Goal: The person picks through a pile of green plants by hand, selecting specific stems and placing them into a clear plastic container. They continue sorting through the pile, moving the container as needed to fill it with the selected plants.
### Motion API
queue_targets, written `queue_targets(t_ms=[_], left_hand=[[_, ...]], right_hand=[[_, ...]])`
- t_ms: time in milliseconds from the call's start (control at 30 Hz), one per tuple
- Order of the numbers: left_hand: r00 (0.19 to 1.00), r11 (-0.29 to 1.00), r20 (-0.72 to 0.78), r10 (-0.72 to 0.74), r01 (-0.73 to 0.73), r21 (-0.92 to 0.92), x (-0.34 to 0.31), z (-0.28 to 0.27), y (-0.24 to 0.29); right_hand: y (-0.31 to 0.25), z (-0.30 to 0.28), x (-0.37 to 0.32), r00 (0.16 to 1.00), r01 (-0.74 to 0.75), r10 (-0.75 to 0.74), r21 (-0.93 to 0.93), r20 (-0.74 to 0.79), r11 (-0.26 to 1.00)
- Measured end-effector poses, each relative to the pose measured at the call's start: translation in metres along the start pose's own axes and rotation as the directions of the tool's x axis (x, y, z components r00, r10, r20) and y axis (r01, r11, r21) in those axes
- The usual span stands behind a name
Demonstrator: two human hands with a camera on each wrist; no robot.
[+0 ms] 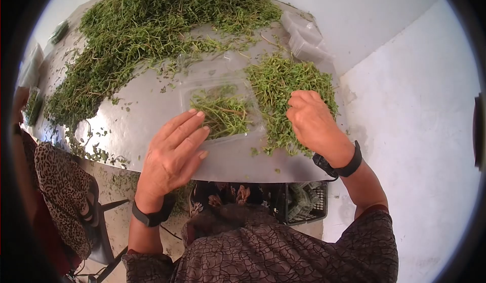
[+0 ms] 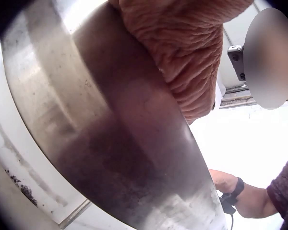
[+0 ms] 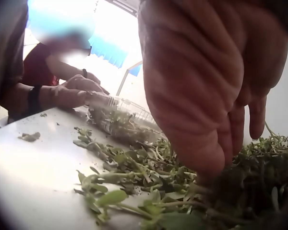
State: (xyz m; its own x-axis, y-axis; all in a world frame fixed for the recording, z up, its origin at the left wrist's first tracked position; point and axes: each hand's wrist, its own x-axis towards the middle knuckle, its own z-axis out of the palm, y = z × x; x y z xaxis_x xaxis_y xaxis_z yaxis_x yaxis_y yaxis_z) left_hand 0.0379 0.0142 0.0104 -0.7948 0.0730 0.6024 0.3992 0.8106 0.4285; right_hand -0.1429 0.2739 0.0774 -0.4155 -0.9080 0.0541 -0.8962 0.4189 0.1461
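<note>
A clear plastic box (image 1: 257,126) with its lid (image 1: 212,69) folded back lies on the metal table, part filled with purslane sprigs (image 1: 223,112). At the box's left side is my left hand (image 1: 172,154), fingers extended and fingertips over its edge. My right hand (image 1: 311,121) is at the smaller purslane pile (image 1: 271,88) right of the box, fingers curled down around some sprigs; its fingertips are mostly hidden from above. Low in the leaves (image 3: 149,177), the right wrist view shows this hand (image 3: 192,86) from the palm side. The left wrist view shows mostly my left palm (image 2: 182,52) over bare metal.
A large purslane heap (image 1: 167,15) covers the table's back and left. Clear empty boxes (image 1: 305,37) are stacked at the back right, by the wall. Under the table edge stands a black crate (image 1: 309,207) with clear plastic inside. Another person (image 1: 61,192) is at the left.
</note>
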Motion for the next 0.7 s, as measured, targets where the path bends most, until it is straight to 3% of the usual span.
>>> queue_targets(t_ms=[100, 167, 400, 467, 600, 667, 700], left_hand=[[1.000, 1.000, -0.015, 0.013, -0.013, 0.013, 0.002, -0.002, 0.002], [0.999, 0.999, -0.028, 0.026, -0.025, 0.027, 0.003, -0.003, 0.002], [0.999, 0.999, -0.039, 0.038, -0.037, 0.030, 0.003, -0.001, 0.001], [0.999, 0.999, -0.038, 0.035, -0.034, 0.035, 0.003, -0.001, 0.001], [0.999, 0.999, -0.043, 0.026, -0.024, 0.038, 0.002, -0.001, 0.002], [0.999, 0.999, -0.048, 0.023, -0.021, 0.048, 0.002, 0.000, 0.002], [0.998, 0.999, -0.051, 0.023, -0.021, 0.044, 0.002, 0.000, 0.002]], right_hand=[[-0.002, 0.000, 0.003, 0.997, -0.027, 0.027, -0.001, 0.071, 1.000], [0.004, 0.001, -0.001, 0.995, 0.010, -0.004, 0.069, -0.097, 0.998], [0.011, -0.010, 0.001, 0.992, -0.030, 0.052, 0.181, -0.118, 0.983], [0.008, -0.004, 0.000, 0.975, 0.107, -0.084, 0.106, -0.204, 0.989], [0.004, 0.007, 0.000, 0.967, 0.126, -0.121, 0.011, -0.226, 0.992], [0.003, 0.007, 0.001, 0.996, 0.015, -0.013, 0.025, -0.084, 1.000], [0.003, 0.008, 0.001, 0.996, 0.018, -0.016, 0.027, -0.090, 0.999]])
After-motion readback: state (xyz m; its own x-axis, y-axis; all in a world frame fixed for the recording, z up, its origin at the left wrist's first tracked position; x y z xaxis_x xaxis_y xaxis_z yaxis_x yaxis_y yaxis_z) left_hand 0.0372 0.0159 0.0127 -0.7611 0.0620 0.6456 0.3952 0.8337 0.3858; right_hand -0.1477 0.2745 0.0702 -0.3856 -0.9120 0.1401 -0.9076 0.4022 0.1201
